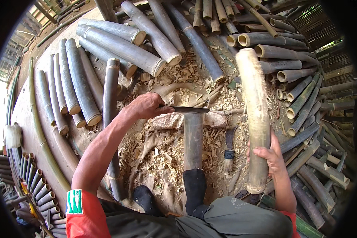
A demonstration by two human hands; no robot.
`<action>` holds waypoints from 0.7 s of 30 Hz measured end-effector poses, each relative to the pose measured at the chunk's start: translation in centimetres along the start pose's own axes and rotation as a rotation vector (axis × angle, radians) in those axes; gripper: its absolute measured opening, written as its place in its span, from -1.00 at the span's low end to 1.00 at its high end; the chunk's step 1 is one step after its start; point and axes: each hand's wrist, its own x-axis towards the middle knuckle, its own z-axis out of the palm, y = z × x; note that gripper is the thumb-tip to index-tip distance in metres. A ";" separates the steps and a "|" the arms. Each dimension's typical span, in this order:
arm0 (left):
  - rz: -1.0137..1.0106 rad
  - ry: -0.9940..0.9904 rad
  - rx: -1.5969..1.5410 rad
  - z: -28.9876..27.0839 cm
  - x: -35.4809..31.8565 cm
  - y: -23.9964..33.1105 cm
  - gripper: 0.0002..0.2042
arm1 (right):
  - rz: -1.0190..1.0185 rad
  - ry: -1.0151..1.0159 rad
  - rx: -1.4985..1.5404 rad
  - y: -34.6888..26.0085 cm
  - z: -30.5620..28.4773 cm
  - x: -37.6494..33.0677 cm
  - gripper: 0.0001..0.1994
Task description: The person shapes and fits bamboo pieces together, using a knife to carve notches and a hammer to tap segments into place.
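Note:
My left hand [147, 106] is closed round the handle of a knife [190, 109], its dark blade pointing right. Under the blade is the far end of a bamboo piece [193, 142], which lies lengthwise against a pale wooden block [168, 121]; I cannot tell whether the blade touches it. My right hand [269, 154] grips a thick bamboo section [254, 107] near its lower end, holding it roughly upright. The upper part of that section is pale and shaved rough, while the lower part keeps its grey-green skin. My sock-clad foot [195, 186] rests at the near end of the bamboo piece.
Wood chips [164, 152] cover the ground between my feet. A second blade with a wrapped handle [229, 154] lies right of the block. Cut bamboo sections [123, 47] lie at the far left, with stacked bamboo [289, 51] along the right. A long bamboo pole [112, 91] stretches beside my left forearm.

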 end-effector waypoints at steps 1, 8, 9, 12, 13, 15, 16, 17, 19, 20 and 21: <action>0.008 0.001 0.012 -0.1 0.0 0.1 -0.47 | 0.005 -0.007 -0.071 -0.7 0.3 0.3 0.00; -0.088 0.039 0.193 0.6 -1.5 0.1 -0.49 | -0.342 -0.034 -0.408 -6.4 2.4 3.1 -0.01; -0.098 0.031 0.196 0.5 -1.7 0.2 -0.49 | -0.447 0.000 -0.421 -6.2 3.4 3.5 -0.04; -0.097 -0.001 0.195 -0.1 -0.1 2.2 -0.45 | -0.301 -0.054 -0.548 2.2 5.2 5.6 -0.26; -0.045 0.056 0.255 0.5 0.2 1.5 -0.43 | -0.100 -0.223 -0.858 3.4 3.9 6.8 -0.23; -0.070 -0.035 0.254 -0.2 0.6 2.2 -0.37 | 0.103 -0.330 -0.908 -3.9 3.6 8.2 -0.07; -0.055 -0.024 0.246 -0.1 0.2 1.9 -0.36 | 0.055 -0.253 -1.147 -7.5 2.9 8.3 0.13; -0.052 -0.004 0.244 -0.2 -0.5 0.9 -0.35 | -0.004 -0.338 -1.081 -11.1 3.0 8.4 0.23; -0.072 0.021 0.232 -0.2 -2.0 -0.3 -0.35 | -0.369 -0.102 -0.910 -15.5 3.9 7.0 0.15; -0.077 0.027 0.226 -0.2 -2.5 -0.6 -0.36 | -0.561 0.030 -0.730 -17.3 4.6 5.7 0.09; -0.049 0.040 0.213 -0.1 -2.0 -0.3 -0.37 | -0.687 0.123 -0.569 -18.4 4.9 4.1 0.06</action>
